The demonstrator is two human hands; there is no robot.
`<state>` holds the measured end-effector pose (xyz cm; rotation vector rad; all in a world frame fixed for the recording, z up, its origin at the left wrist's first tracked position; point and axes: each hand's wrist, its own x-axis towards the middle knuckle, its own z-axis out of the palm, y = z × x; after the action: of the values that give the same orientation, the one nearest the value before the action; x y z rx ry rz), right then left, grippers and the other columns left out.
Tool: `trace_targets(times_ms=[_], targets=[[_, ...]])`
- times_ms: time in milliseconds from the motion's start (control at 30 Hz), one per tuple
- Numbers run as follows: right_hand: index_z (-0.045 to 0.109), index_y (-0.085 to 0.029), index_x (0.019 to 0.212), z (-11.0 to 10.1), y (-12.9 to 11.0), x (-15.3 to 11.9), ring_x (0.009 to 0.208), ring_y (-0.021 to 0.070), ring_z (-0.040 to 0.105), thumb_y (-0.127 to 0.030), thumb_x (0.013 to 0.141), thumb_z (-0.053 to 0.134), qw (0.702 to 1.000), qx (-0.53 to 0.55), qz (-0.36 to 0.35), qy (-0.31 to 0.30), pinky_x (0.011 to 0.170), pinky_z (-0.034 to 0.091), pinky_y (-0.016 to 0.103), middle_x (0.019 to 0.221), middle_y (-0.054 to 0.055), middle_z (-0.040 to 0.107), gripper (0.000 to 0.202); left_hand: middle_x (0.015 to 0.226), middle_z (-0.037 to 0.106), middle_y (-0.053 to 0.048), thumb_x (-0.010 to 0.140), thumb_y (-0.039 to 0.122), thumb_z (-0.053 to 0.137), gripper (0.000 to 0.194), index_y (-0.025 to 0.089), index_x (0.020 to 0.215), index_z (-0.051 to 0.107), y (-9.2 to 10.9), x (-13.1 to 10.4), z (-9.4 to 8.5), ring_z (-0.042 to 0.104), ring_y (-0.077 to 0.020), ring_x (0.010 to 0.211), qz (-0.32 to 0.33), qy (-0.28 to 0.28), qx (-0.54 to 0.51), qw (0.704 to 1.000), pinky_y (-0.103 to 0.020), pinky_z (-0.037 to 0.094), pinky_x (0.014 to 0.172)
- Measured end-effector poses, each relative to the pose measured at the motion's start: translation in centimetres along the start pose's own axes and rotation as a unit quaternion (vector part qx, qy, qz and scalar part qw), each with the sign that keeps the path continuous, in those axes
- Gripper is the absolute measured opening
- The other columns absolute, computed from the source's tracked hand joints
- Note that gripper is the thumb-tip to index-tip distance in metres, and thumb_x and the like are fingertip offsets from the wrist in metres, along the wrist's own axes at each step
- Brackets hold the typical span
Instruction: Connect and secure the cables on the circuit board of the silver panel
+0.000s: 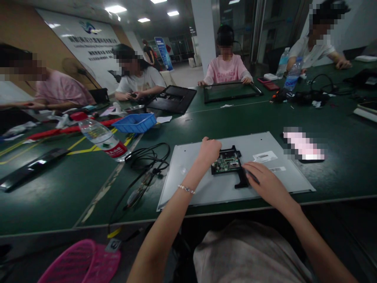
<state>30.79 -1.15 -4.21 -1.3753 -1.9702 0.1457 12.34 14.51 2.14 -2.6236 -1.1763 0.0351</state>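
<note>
A flat grey-white panel [188, 177] with metal edges lies on the table before me. On it rests a black plastic frame [242, 182] that holds a green circuit board [225, 165]. My left hand [210, 151] is closed at the frame's upper left corner, its fingertips partly hidden. At the frame's right side, my right hand [266, 182] is closed around a slim dark tool [251, 175]; its tip cannot be made out. White labels [265, 156] are stuck on the panel to the right of the frame.
Left of the panel lie tangled black cables [150, 157], eyeglasses [138, 192], a tilted water bottle [101, 137] and a blue tray [135, 122]. A lit phone [304, 145] lies to the right. Several people sit around the green table [206, 118]; one holds a black screen frame [231, 100].
</note>
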Motion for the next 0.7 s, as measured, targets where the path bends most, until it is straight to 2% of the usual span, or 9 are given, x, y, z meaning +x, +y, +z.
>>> trace_targets(times_ms=[133,233,400,567,700], targets=[[0.058,-0.023,0.125,-0.2,-0.1,0.0,0.117,0.0254,0.057,-0.023,0.09,0.044,1.0,0.011,0.01,0.01,0.103,0.045,0.049,0.122,0.01,0.063,0.038,0.085,0.072,-0.013,0.083,0.01,0.048,0.023,0.014,0.081,0.071,-0.1,-0.1,-0.1,0.067,-0.0222,0.087,-0.011,-0.004,-0.003,1.0,-0.037,0.04,0.086],[0.059,-0.022,0.122,-0.5,-0.2,0.1,0.116,0.0246,0.057,-0.023,0.09,0.044,0.999,0.022,0.029,0.032,0.103,0.045,0.048,0.121,0.009,0.064,0.035,0.088,0.073,-0.011,0.084,0.014,0.048,0.023,0.016,0.089,0.071,-0.3,-0.3,-0.4,0.066,-0.0221,0.089,-0.019,-0.003,-0.009,1.0,-0.035,0.041,0.083],[0.061,-0.02,0.119,-1.4,0.9,0.5,0.114,0.0244,0.058,-0.025,0.09,0.046,0.996,0.006,0.073,0.06,0.101,0.046,0.044,0.12,0.01,0.065,0.033,0.099,0.071,-0.01,0.084,0.018,0.051,0.025,0.017,0.103,0.068,-0.8,-1.5,-1.7,0.065,-0.0243,0.094,-0.021,0.027,-0.032,0.999,-0.036,0.042,0.083],[0.061,-0.017,0.119,-2.6,3.2,1.0,0.113,0.0271,0.058,-0.028,0.089,0.048,0.996,-0.039,0.078,0.034,0.1,0.045,0.046,0.121,0.012,0.064,0.034,0.103,0.07,-0.008,0.088,0.022,0.05,0.025,0.019,0.106,0.067,-0.6,-3.9,-4.0,0.064,-0.0246,0.096,-0.034,0.042,-0.058,0.997,-0.038,0.041,0.086],[0.062,-0.017,0.117,-2.4,4.3,1.0,0.108,0.0269,0.06,-0.032,0.087,0.054,0.997,-0.036,0.075,-0.004,0.097,0.047,0.045,0.117,0.011,0.066,0.034,0.107,0.069,-0.007,0.09,0.023,0.048,0.022,0.021,0.103,0.066,1.4,-6.9,-5.1,0.06,-0.0245,0.106,-0.062,0.071,-0.098,0.991,-0.044,0.036,0.098]])
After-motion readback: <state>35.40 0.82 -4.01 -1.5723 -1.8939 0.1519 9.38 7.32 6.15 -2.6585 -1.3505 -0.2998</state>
